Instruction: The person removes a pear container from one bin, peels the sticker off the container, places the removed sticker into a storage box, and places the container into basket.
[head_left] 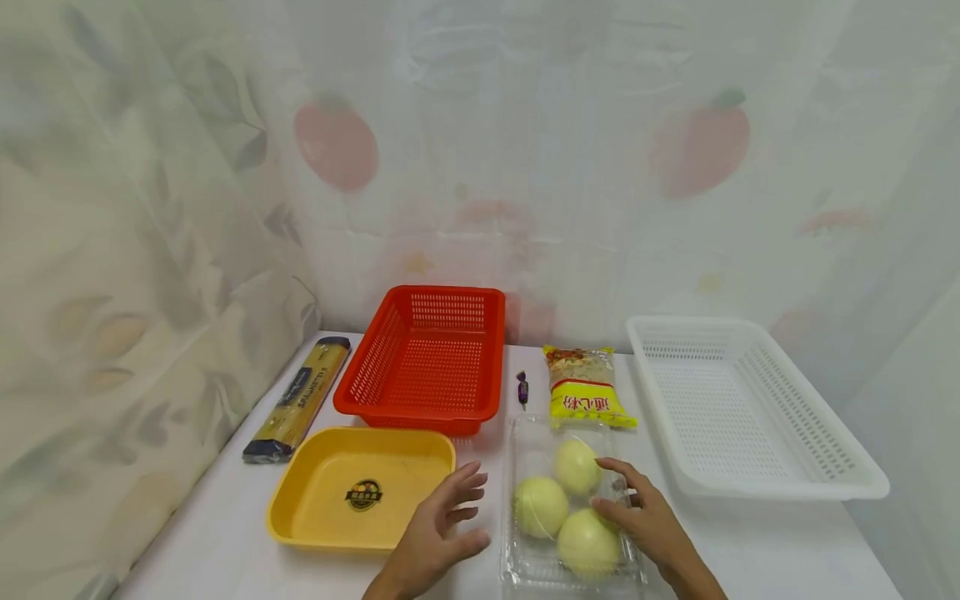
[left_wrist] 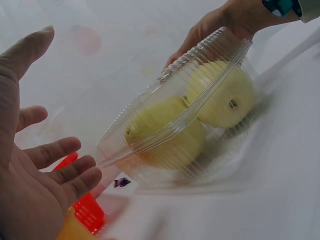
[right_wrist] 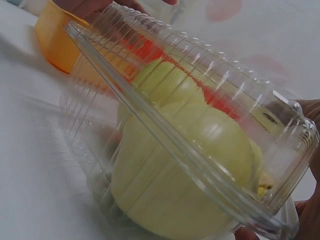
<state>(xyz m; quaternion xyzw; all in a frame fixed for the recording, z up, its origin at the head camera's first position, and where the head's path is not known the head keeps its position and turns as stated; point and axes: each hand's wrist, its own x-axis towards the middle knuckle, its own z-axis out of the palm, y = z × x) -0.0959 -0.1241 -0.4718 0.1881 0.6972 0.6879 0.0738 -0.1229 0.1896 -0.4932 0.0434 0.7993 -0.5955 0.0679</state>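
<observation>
A clear plastic clamshell box point(head_left: 536, 446) with a ribbed lid lies on the white table, in front of the person. Inside it are three round, pale yellow-green fruits point(head_left: 540, 507), seen through the plastic in both wrist views. My right hand point(head_left: 648, 521) holds the box by its right side, thumb and index finger over the lid's edge and other fingers lower along the side. Between the box and a yellow basin point(head_left: 300, 487) is my left hand point(head_left: 437, 529). Its fingers are spread and hold nothing, and the palm point(left_wrist: 30, 195) faces the box.
Behind the basin stands a red perforated basket point(head_left: 442, 367), with a spaghetti pack point(head_left: 303, 396) to its left. A purple-wrapped candy point(head_left: 522, 390) and a yellow pasta bag point(head_left: 585, 387) lie beyond the box. At right is a white basket point(head_left: 716, 408). Printed curtains point(head_left: 555, 167) enclose the table.
</observation>
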